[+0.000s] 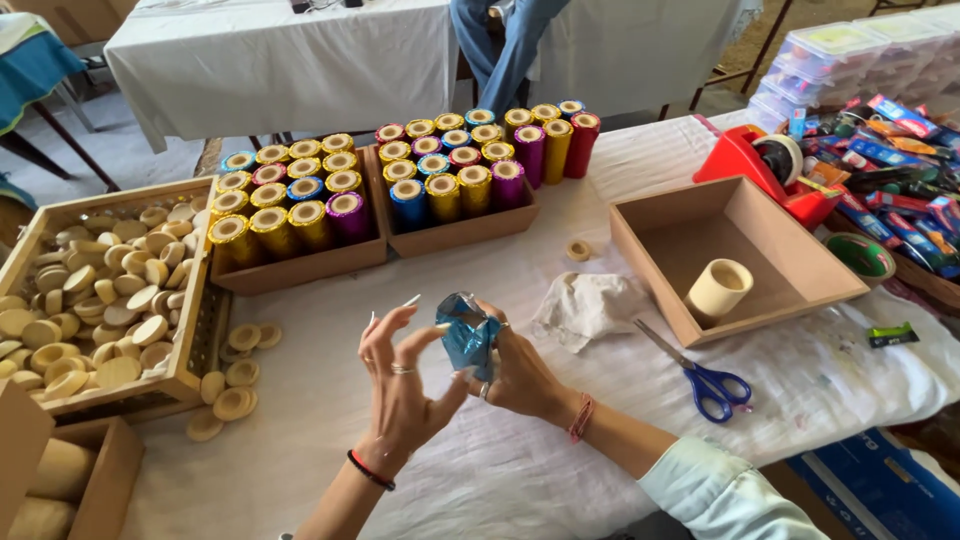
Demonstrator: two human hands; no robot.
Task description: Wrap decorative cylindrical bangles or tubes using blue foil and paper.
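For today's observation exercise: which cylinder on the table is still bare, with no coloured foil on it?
The cream cylinder standing alone inside the open shallow box on the right; the cylinders in the two trays are wrapped in shiny foil.

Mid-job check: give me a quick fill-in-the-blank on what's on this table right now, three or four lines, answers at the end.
1. Both hands, the left hand and the right hand, work a cylinder wrapped in ____ foil.
2. The scissors have ____ handles.
3. The open box holds ____ bare cylinder.
4. The tape dispenser is ____.

Missing words: blue; blue; one; red
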